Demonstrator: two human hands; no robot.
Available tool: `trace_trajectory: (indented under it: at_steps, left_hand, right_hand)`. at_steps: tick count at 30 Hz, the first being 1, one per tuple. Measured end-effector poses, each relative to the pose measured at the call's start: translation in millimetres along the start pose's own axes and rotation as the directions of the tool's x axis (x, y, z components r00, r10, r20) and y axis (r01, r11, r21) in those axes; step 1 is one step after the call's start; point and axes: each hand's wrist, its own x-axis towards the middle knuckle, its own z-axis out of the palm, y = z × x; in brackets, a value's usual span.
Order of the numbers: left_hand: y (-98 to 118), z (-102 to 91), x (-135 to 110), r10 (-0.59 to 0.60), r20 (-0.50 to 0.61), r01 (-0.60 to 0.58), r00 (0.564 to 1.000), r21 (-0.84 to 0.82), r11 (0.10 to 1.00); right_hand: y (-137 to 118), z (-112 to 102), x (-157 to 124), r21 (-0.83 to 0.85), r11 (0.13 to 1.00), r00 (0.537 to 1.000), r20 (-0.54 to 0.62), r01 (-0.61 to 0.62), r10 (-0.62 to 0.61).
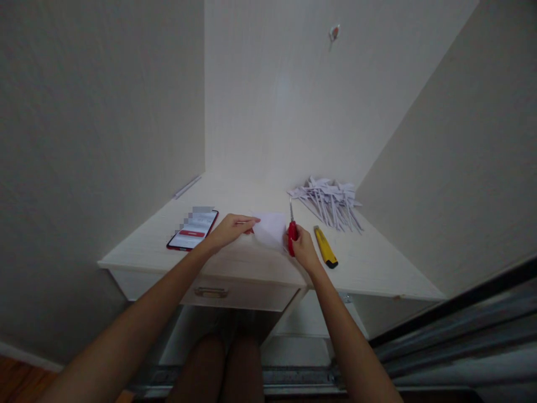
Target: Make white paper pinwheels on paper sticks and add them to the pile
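My left hand (pixel 235 228) pinches the left edge of a white piece of paper (pixel 271 226) over the front of the white desk. A small red thing shows under the left fingers, too hidden to name. In my right hand (pixel 304 246) is a pair of red-handled scissors (pixel 292 232). The blades point away from me and look closed, just past the paper's right edge. My right fingers are near that edge; whether they also grip the paper I cannot tell. A yellow utility knife (pixel 325 247) lies to the right of my right hand.
A heap of cut white paper strips (pixel 331 200) lies at the back right of the desk (pixel 251 266). A phone (pixel 193 229) with a lit screen rests at the left. Thin strips (pixel 187 187) lie along the left wall. Below the desktop is a drawer handle (pixel 211 292).
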Motion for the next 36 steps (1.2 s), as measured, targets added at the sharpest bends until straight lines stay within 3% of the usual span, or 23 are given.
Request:
trace_trajectory:
  at_steps: [4, 7, 13, 18, 22, 25, 29, 32, 36]
  left_hand:
    - [-1.2, -1.1, 1.9, -0.022, 0.056, 0.026, 0.998, -0.065, 0.998]
    - [-3.6, 1.4, -0.5, -0.026, 0.063, 0.029, 0.998, -0.050, 0.998]
    - [-8.1, 1.1, 0.1, 0.180, 0.037, -0.179, 0.983, -0.014, 0.984]
    - [-4.6, -3.3, 0.9, 0.055, 0.090, -0.056, 0.994, 0.006, 0.998]
    - [-5.9, -2.3, -0.4, -0.049, 0.068, 0.045, 0.996, 0.055, 0.997]
    - [-9.6, -0.9, 0.2, 0.026, -0.022, -0.025, 0.999, 0.046, 0.999]
    - [-17.9, -2.5, 3.0, 0.099, -0.152, -0.084, 0.983, 0.100, 0.991]
    - [-24.3, -3.9, 5.2, 0.147, -0.221, -0.117, 0.964, 0.142, 0.983]
    - [-26.0, -3.4, 5.9, 0.183, -0.306, -0.142, 0.934, 0.151, 0.978]
  right_hand:
    - [-7.8, -8.6, 2.1, -0.025, 0.992, 0.983, 0.135, 0.125, -0.120]
    - [-8.5, -11.2, 5.9, -0.041, 0.985, 0.974, 0.165, 0.166, -0.157]
    - [-8.6, -13.9, 15.4, -0.109, 0.967, 0.947, 0.252, 0.232, -0.199]
    - [-11.4, -16.3, 19.1, -0.146, 0.953, 0.933, 0.291, 0.264, -0.214]
    - [-8.5, -14.4, 22.5, -0.200, 0.953, 0.961, 0.202, 0.228, -0.188]
    - [-6.4, -12.3, 23.2, -0.337, 0.937, 0.996, 0.031, 0.087, -0.082]
    - [-7.6, -12.9, 16.5, -0.557, 0.821, 0.990, -0.126, -0.125, 0.065]
    - [-8.3, -14.7, 6.7, -0.603, 0.793, 0.994, -0.103, -0.084, 0.026]
    - [-5.8, -14.5, -4.4, -0.540, 0.841, 0.984, -0.159, -0.020, -0.078]
